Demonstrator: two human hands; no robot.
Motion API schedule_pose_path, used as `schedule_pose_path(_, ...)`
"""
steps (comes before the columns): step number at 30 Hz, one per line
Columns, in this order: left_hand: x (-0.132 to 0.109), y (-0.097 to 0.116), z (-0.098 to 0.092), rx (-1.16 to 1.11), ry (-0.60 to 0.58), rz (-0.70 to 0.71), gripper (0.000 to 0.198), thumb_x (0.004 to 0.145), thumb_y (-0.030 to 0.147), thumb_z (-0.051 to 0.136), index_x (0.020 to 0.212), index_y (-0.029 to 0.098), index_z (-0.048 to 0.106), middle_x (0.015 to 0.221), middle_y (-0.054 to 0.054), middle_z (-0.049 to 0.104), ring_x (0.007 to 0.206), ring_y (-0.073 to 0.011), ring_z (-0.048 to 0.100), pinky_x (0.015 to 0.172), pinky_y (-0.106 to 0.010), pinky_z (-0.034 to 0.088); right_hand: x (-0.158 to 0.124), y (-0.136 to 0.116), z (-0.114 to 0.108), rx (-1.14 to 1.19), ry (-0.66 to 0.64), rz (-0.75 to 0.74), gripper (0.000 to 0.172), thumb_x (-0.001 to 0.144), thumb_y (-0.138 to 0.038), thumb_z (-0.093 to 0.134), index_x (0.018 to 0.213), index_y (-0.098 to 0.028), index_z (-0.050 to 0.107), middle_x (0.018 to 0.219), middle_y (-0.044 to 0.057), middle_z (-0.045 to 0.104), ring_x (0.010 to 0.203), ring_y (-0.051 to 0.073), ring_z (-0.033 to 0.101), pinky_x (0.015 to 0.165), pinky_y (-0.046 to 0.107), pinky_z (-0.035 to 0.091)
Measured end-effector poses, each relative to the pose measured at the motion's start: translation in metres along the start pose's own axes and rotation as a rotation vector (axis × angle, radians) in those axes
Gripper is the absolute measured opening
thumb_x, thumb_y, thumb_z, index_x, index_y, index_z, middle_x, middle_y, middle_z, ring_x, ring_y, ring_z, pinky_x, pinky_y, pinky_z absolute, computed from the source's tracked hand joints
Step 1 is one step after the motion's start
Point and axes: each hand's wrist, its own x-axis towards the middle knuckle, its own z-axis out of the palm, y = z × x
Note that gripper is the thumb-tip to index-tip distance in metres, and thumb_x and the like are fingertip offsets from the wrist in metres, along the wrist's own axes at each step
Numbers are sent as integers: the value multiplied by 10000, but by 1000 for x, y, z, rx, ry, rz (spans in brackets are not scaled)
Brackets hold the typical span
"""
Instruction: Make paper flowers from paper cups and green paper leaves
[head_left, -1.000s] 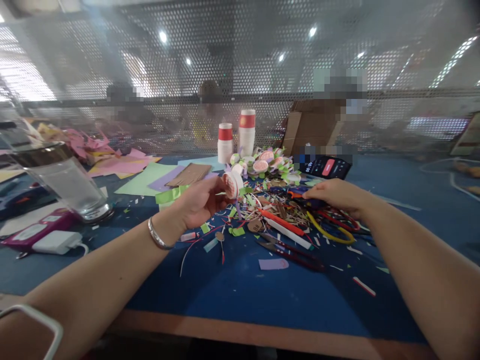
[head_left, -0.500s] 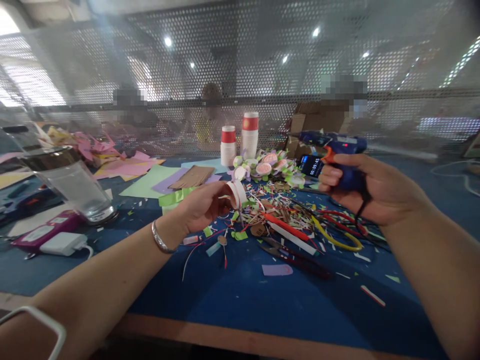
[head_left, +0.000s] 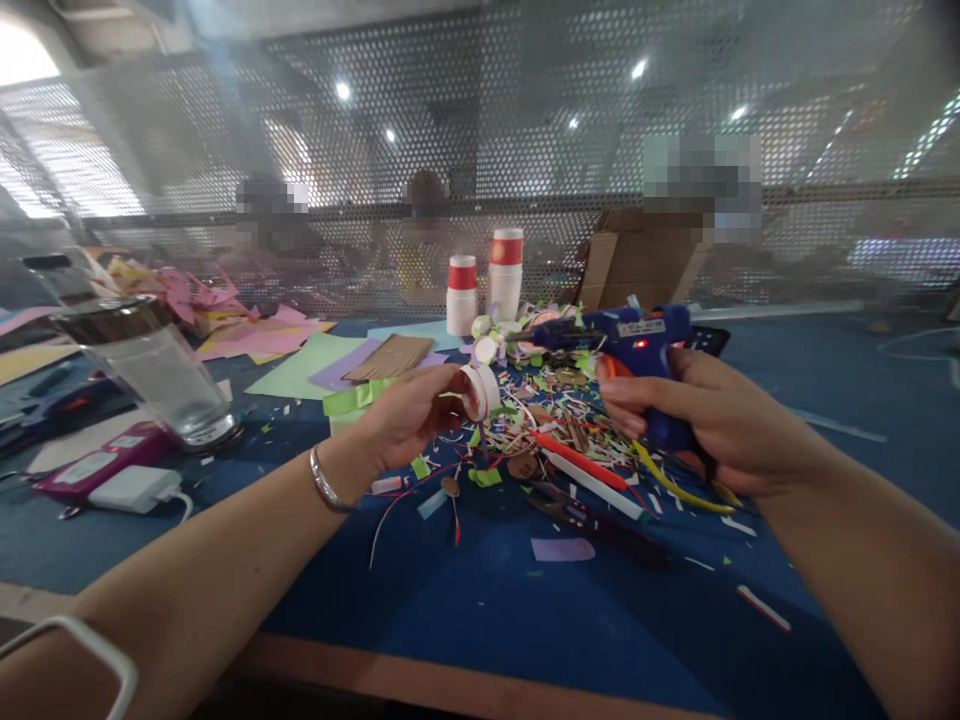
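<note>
Blue glue gun (head_left: 645,327), centre right: right hand (head_left: 701,410) hugs it, so it faces the white ring (head_left: 487,390) left hand (head_left: 405,412) pinches.

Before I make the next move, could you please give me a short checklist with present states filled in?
1. Glue gun gripped by the right hand: ok.
2. Red light on it lit: ok.
3. White round piece in the left hand's fingers: ok.
4. Nozzle apart from that piece: ok.
5. Table free of scraps: not ok.
6. Glue at the tip: cannot tell.
</note>
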Motion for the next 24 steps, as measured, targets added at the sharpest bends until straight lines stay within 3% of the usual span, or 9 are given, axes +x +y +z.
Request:
schedule_pose_path(4, 2, 0, -1, 11, 59, 28, 233, 899, 280, 626, 723, 143, 692, 729, -61, 690, 622, -101, 609, 544, -196, 408, -2, 2, 6, -215, 13, -40, 479, 797, -563, 758, 538, -245, 511, 537, -5, 522, 490, 148, 471, 469, 299, 397)
schedule_pose_path(8, 3, 2, -2, 42, 94, 46, 280, 897, 260, 607, 654, 136, 673, 689, -67, 678, 604, -95, 601, 527, -193, 382, -1, 4, 7, -440, 95, -150, 384, 801, -572, 705, 617, -269, 558, 549, 8, 525, 597, 220, 552, 533, 339, 430)
schedule_pose_path(13, 4, 4, -1, 66, 98, 54, 265, 867, 225, 605, 628, 135, 674, 663, -63, 661, 590, -91, 588, 532, -200, 389, -1, 3, 8, -515, 100, -242, 235, 820, -514, 666, 833, -280, 668, 807, 48, 708, 831, 306, 662, 743, 434, 536)
schedule_pose_path(17, 4, 5, -2, 75, 113, 78, 271, 866, 216, 595, 617, 135, 665, 646, -54, 640, 562, -78, 554, 504, -184, 368, -1, 3, 8, -535, 89, -289, 227, 844, -483, 660, 951, -284, 680, 961, 56, 767, 928, 324, 682, 871, 480, 541)
schedule_pose_path(24, 6, 3, -4, 75, 128, 93, 213, 830, 218, 620, 633, 144, 652, 691, -57, 659, 586, -85, 569, 512, -188, 369, -1, 5, 7, -640, 84, -294, 222, 871, -489, 623, 867, -274, 678, 812, 52, 739, 757, 292, 652, 698, 425, 527)
